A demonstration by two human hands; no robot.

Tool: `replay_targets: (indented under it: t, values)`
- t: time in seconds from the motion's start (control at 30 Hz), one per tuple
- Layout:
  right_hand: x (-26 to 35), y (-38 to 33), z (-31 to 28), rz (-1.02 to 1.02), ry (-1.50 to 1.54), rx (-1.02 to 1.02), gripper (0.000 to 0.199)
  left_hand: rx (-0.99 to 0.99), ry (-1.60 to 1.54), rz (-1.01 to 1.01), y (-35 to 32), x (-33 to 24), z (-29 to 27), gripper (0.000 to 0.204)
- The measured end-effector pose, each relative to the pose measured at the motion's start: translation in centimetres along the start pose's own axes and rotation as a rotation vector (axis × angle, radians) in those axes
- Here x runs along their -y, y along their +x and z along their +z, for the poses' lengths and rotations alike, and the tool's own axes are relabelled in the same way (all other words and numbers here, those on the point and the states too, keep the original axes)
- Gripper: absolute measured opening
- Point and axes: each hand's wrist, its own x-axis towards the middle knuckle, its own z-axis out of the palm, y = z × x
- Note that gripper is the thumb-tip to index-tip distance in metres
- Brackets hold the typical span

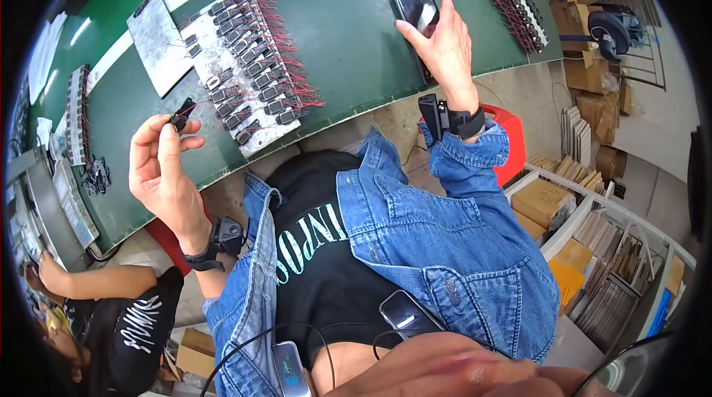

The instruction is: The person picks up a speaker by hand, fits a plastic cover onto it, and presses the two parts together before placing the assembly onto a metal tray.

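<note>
Above the green table's left part, my left hand (165, 167) pinches a small black part (182, 111) between thumb and fingers. Its exact kind is too small to make out. Just to the right of that hand, a pale board (199, 32) carries rows of small black rectangular parts (256, 69) with thin red wires sticking out to the right. My right hand (447, 48) rests over a black smartphone (412, 5) on the table, thumb and fingers apart along its sides. The hand hides part of the phone.
Another wired row of parts (519, 10) lies at the far right, and one (76, 115) at the far left. A bare metal plate (158, 45) sits beside the board. A co-worker's arm (104, 280) is at lower left. A red stool (508, 146) stands by my right forearm.
</note>
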Motion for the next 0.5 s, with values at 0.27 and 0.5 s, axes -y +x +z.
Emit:
replay_targets:
  t: [0.27, 0.5]
  values:
    - [3.0, 2.1, -1.7, 0.244, -0.120, 0.366, 0.092, -0.064, 0.012, 0.011, 0.4, 0.2, -1.6, 0.015]
    - [1.2, 0.3, 0.2, 0.099, -0.216, 0.123, 0.094, -0.039, 0.095, -0.016, 3.7, 2.8, -1.6, 0.014]
